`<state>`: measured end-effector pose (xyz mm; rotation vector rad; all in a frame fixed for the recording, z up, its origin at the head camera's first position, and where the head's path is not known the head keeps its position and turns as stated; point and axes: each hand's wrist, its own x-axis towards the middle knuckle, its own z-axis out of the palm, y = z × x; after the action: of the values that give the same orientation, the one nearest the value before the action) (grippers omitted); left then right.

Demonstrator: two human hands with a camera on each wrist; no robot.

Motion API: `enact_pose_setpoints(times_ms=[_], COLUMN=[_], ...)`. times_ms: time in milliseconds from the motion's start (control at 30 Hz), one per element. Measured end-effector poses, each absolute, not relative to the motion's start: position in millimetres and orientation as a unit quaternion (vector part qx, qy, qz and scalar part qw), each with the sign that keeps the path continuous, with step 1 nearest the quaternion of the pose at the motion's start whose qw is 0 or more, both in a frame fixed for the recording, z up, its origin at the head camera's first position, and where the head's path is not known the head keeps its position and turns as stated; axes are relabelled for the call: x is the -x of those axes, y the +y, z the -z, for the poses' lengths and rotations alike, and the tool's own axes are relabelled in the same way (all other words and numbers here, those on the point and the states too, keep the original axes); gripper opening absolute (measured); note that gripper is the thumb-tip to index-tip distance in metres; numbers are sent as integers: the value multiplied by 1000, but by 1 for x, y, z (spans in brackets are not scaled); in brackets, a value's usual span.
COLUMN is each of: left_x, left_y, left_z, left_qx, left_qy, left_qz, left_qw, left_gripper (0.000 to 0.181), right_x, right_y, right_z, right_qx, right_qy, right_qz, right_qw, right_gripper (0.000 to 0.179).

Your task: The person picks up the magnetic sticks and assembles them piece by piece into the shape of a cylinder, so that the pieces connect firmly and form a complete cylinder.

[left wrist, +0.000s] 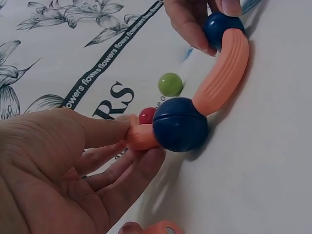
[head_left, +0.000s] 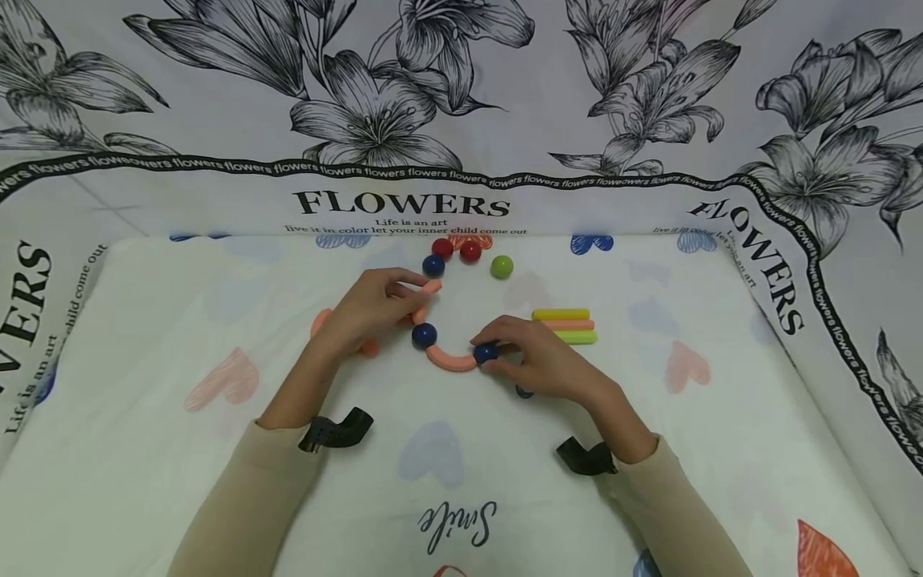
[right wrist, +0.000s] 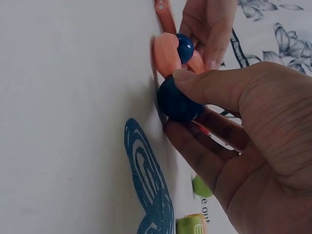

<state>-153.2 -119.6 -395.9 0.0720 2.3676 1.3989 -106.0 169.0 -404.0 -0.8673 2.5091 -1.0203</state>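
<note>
A chain of two dark blue balls and two orange curved rods lies across the middle of the cloth. My left hand (head_left: 371,308) pinches the orange curved rod (left wrist: 142,136) at its far left end between thumb and fingers. That rod meets the middle blue ball (head_left: 424,336). From this ball, a second, ribbed orange curved rod (head_left: 452,363) runs to the other blue ball (right wrist: 179,101). My right hand (head_left: 544,354) grips that ball with its thumb on one side and fingertips on the other.
Beyond the hands sit two red balls (head_left: 470,252), a blue ball (head_left: 433,266) and a green ball (head_left: 502,267). Yellow (head_left: 560,314), orange (head_left: 577,325) and green (head_left: 580,337) straight rods lie side by side near my right hand. More orange curved pieces (head_left: 370,348) lie partly hidden behind my left wrist.
</note>
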Motion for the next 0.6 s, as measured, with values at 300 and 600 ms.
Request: enact_pose_setpoints(times_ms=[300, 600], left_x=[150, 151], left_y=[-119, -120], left_z=[396, 396], left_qx=[-22, -32], left_qy=[848, 867], left_qz=[-487, -439], left_qw=[206, 235], left_gripper=[40, 47], right_x=[105, 106], right_y=[164, 162], right_z=[399, 408], right_qx=[293, 302], right_qy=[875, 867], right_qz=[349, 372], right_qw=[160, 138], right_gripper=[35, 35])
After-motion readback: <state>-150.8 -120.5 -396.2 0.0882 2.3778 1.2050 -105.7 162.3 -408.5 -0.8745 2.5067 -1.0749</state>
